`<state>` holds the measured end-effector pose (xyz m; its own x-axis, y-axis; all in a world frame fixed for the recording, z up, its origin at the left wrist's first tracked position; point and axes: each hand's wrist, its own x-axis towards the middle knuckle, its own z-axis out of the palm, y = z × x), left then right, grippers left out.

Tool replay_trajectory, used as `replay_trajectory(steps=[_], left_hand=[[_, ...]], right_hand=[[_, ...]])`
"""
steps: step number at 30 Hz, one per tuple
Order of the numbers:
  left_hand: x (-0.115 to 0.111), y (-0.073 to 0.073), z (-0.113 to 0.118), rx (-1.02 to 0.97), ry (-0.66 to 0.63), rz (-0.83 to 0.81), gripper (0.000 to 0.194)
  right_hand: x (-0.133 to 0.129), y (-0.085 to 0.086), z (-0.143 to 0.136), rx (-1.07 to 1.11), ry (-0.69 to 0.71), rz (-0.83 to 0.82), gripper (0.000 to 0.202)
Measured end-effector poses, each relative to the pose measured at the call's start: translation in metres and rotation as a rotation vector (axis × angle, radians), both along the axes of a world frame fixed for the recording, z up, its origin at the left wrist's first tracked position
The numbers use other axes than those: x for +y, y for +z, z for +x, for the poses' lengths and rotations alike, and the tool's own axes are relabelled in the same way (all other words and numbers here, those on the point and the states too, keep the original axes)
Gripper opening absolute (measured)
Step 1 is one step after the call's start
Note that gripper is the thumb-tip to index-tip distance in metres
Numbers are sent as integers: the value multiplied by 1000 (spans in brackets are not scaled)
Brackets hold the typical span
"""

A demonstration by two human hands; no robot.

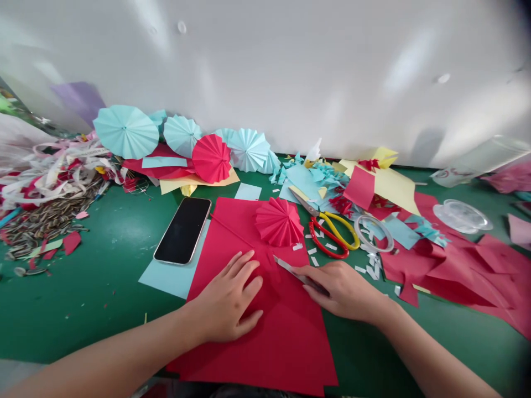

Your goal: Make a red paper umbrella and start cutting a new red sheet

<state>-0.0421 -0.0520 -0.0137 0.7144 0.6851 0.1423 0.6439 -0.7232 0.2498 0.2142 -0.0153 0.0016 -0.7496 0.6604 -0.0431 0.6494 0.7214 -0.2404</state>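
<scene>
Grasping a craft knife in the right hand, pointed forward and left over a red paper sheet; impossible to tell whether touching at the tip. Resting the left hand flat and released on that sheet, left of the knife. Having a pleated red paper rosette just ahead of both, red-and-yellow-handled scissors straight ahead of the grip, a smartphone ahead-left of the flattened palm.

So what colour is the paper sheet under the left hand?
The paper sheet is red, clearest in the head view.
</scene>
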Motion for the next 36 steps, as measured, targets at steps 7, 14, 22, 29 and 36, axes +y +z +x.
replay_trajectory(steps=[7,14,22,29,36], left_hand=[[1,-1,0,-131,236,-122,31],[4,-4,-4,-258,369,-249,41],[3,-2,0,-252,385,-232,37],[2,0,3,-305,426,-307,31],[-1,-5,5,-395,397,-349,29]], right_hand=[[3,11,22,-72,-48,-33,33],[6,15,33,-164,-144,-70,15],[6,15,14,-96,-109,-62,13],[-7,4,-25,177,-46,11,16],[-13,-1,-59,371,-169,-61,5]])
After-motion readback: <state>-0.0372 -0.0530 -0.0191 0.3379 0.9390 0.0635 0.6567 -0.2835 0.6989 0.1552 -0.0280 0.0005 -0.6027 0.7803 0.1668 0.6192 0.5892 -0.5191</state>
